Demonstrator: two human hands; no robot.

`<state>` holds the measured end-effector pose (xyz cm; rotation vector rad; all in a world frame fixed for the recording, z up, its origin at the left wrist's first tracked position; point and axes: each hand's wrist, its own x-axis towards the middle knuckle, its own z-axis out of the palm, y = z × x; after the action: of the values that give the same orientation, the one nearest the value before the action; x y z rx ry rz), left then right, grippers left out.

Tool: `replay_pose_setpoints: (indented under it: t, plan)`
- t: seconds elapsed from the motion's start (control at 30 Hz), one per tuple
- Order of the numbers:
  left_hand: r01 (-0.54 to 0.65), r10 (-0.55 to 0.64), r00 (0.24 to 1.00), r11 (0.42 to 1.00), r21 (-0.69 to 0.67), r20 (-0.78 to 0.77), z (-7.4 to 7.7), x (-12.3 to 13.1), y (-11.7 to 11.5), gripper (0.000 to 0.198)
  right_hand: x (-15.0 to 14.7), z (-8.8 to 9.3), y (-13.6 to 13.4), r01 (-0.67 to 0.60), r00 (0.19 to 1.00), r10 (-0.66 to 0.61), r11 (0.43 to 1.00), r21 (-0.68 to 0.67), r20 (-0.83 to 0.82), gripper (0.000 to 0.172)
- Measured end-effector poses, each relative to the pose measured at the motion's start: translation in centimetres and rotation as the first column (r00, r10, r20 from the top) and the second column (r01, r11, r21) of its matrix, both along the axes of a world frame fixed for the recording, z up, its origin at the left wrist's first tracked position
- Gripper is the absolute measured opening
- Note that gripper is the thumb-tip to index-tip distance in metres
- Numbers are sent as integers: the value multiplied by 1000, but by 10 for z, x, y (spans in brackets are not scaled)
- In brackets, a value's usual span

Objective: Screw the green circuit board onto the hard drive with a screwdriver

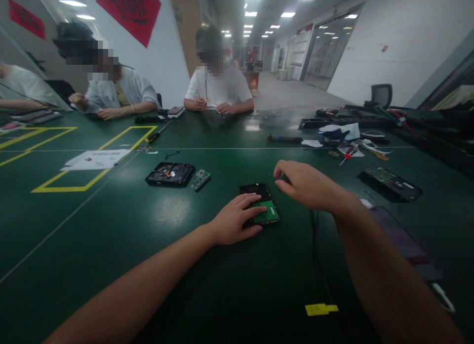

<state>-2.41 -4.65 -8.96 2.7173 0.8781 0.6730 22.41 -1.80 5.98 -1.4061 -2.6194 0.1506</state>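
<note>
Lying toward the left of the dark green bench (92, 255): white paper (94, 158) with small bits on it, set across a yellow tape outline (61, 189). Just right of that, a yellow-handled screwdriver (154, 135). Nearer, an opened drive (174, 170), insides showing, and just beside it a loose circuit board (201, 180).

Mid-bench: left hand (233, 219) open, palm down, fingers spread over the green-boarded drive (269, 214). That drive lies flat, directly in front of the wearer, partly covered by the fingers.

Right hand (305, 183) just off the drive's right side, raised, fingers curled toward the thumb. Dark patch in the curl; cannot tell whether anything is gripped.

Below the right hand, a black cable (315, 245) runs toward the wearer; yellow tag (319, 309) near its lower end. Further right: red-handled screwdriver (347, 156) among clutter, another drive (391, 184), board side up, and a phone (402, 235), partly hidden.
</note>
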Motion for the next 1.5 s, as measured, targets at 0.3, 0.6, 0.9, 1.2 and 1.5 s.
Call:
replay_pose_setpoints:
  t: [0.3, 0.6, 0.9, 1.2, 1.5]
  plan:
    - [0, 0, 1000, 1000, -5, -3, -1, 0, 0, 57, 1, 2, -2, -137, 989, 131, 988, -78, -69, 23]
    - [-3, 2, 1000, 1000, 14, 10, -2, 0, 0, 56, 3, -6, 5, -98, 992, 98, 995, 4, -74, 15]
    - [-1, 0, 1000, 1000, 5, 25, -2, 0, 0, 57, 0, -4, 3, -100, 992, 97, 995, -30, -75, 19]
    - [4, -4, 1000, 1000, 9, 18, -3, 0, 1, 57, 4, 0, 5, -108, 992, 105, 993, -38, -76, 21]
    - [5, -5, 1000, 1000, 6, 22, -1, 0, 0, 56, 1, -1, 4, -139, 986, 134, 989, -47, -94, 20]
